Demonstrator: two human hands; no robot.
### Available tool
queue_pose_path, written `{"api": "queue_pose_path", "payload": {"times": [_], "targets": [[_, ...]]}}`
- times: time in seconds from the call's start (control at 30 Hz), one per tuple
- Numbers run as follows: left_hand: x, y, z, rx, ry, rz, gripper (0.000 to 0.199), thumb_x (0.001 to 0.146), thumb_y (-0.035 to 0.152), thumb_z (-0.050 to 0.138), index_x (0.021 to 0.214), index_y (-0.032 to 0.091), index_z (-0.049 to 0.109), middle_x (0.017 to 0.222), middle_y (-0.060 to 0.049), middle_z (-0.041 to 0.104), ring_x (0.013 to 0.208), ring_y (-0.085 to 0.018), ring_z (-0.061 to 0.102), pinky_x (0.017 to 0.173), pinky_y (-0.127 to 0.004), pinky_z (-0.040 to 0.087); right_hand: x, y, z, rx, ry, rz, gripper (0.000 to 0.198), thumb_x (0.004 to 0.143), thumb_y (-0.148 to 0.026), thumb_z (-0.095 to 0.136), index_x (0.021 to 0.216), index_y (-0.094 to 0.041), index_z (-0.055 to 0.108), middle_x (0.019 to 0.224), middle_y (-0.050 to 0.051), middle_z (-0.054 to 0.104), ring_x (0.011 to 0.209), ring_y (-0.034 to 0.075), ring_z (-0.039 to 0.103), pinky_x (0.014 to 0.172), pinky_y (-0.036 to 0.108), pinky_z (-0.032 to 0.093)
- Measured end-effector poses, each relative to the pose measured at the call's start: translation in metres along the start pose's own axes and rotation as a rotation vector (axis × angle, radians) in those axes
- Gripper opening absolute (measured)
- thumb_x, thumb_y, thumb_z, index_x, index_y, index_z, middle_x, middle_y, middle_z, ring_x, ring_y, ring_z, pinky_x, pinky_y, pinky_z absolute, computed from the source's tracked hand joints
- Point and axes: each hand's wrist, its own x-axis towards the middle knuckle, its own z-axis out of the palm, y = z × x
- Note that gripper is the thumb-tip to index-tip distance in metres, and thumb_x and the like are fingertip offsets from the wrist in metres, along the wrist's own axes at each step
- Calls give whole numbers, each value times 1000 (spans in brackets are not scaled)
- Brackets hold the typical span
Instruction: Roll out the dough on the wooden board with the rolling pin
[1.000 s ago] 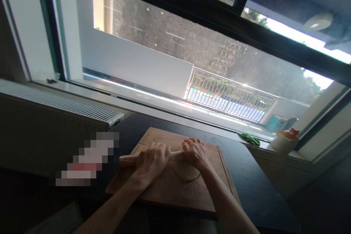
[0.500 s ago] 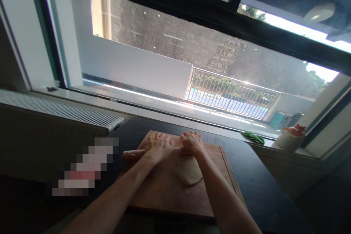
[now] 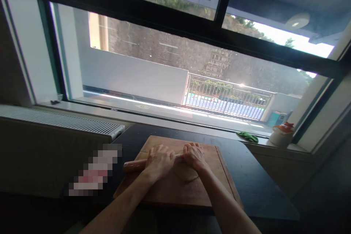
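My left hand [image 3: 160, 161] lies over a wooden rolling pin [image 3: 134, 165], its fingers bent across the top. Farther right along the same pin, my right hand [image 3: 194, 156] grips it with curled fingers. The pin's left end sticks out past my left hand, while its right end is hidden under my right hand. Beneath the pin is a flattened piece of pale dough [image 3: 186, 173], partly covered by my hands and right wrist. Dough and pin rest on a wooden board [image 3: 175, 196].
The board sits on a dark table [image 3: 263, 193] against a window sill. A green cloth [image 3: 248, 136] and a white pot with an orange top [image 3: 282, 134] stand on the sill at right. A radiator [image 3: 63, 120] is at left, near a blurred-out patch [image 3: 94, 170].
Both hands have drawn the rolling pin toward me over the dough, so some dough now shows beyond it. The view has tilted up slightly, showing more of the upper window.
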Motion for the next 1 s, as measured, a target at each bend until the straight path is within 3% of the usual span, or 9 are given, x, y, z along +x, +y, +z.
{"api": "queue_pose_path", "payload": {"times": [0.13, 0.3, 0.43, 0.6, 0.8, 0.9, 1.0], "targets": [[25, -5, 5, 31, -70, -90, 40, 89, 33, 29, 89, 22, 68, 107, -11, 64, 107, -30, 50, 91, -54, 34, 25, -2, 4, 25, -35, 56, 39, 92, -36, 29, 99, -23, 66, 109, 9, 63, 104, 24, 52, 87, 37, 37], [66, -25, 15, 0, -219, -161, 44, 89, 40, 27, 109, 24, 64, 123, -11, 58, 117, -32, 47, 96, -57, 31, 63, -4, 12, 43, -69, 104, 42, 91, -39, 28, 105, -22, 64, 116, 11, 61, 110, 27, 50, 89, 40, 36], [83, -35, 20, -11, -293, -149, 47, 90, 43, 24, 117, 26, 59, 131, -12, 53, 123, -32, 43, 97, -59, 30, 77, -5, 16, 48, -103, 135, 39, 89, -38, 34, 105, -19, 64, 116, 12, 60, 110, 28, 50, 90, 40, 37], [73, -31, 15, -50, -350, -122, 48, 91, 43, 22, 126, 25, 51, 142, -13, 42, 132, -32, 32, 100, -65, 23, 68, -2, 13, 61, -127, 123, 38, 87, -38, 37, 108, -21, 63, 118, 12, 59, 112, 29, 50, 91, 41, 37], [36, -12, -5, 18, -341, 40, 36, 88, 37, 41, 117, 24, 56, 135, -14, 48, 130, -33, 34, 97, -69, 22, 28, 3, 3, 84, -106, 78, 35, 80, -34, 47, 108, -23, 64, 116, 10, 60, 108, 26, 51, 89, 38, 38], [23, -2, -10, 36, -306, 32, 32, 87, 30, 42, 114, 26, 59, 135, -11, 50, 129, -32, 35, 100, -66, 21, 9, 4, 2, 96, -51, 67, 39, 80, -34, 48, 116, -24, 60, 117, 8, 59, 111, 25, 49, 92, 36, 36], [24, 4, -10, 49, -246, -32, 31, 88, 28, 37, 101, 25, 64, 123, -10, 58, 120, -31, 44, 96, -61, 29, 5, 4, 3, 105, -25, 76, 39, 80, -31, 47, 116, -24, 61, 116, 8, 60, 112, 25, 48, 92, 35, 36]]}}
